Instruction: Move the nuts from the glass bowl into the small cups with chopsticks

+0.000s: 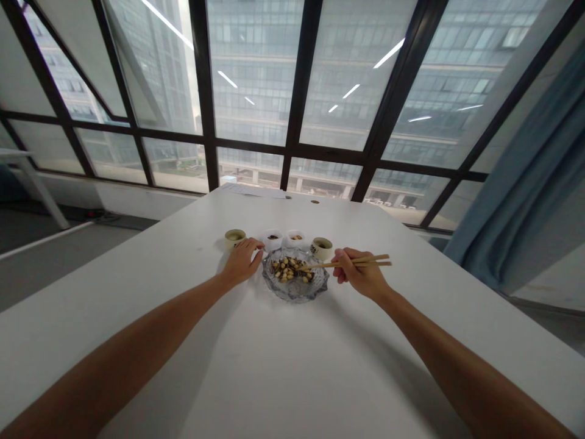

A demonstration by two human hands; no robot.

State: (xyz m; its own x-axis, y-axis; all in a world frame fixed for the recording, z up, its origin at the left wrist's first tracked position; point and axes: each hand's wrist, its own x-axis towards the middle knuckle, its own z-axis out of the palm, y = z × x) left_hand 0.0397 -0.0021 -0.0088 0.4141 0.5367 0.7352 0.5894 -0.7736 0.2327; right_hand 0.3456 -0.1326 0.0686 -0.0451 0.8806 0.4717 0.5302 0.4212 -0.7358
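A blue curtain hangs beside dark-framed windows, and 1 white side table stands at far left.

Passable: table before bowl | Blocked beyond: 2 white dishes between 2 cups | Right rim: chopsticks across

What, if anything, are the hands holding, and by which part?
Right hand: chopsticks, held around the middle, back ends poking out past the hand. Left hand: no held thing visible; it's beside the glass bowl, touch unclear.
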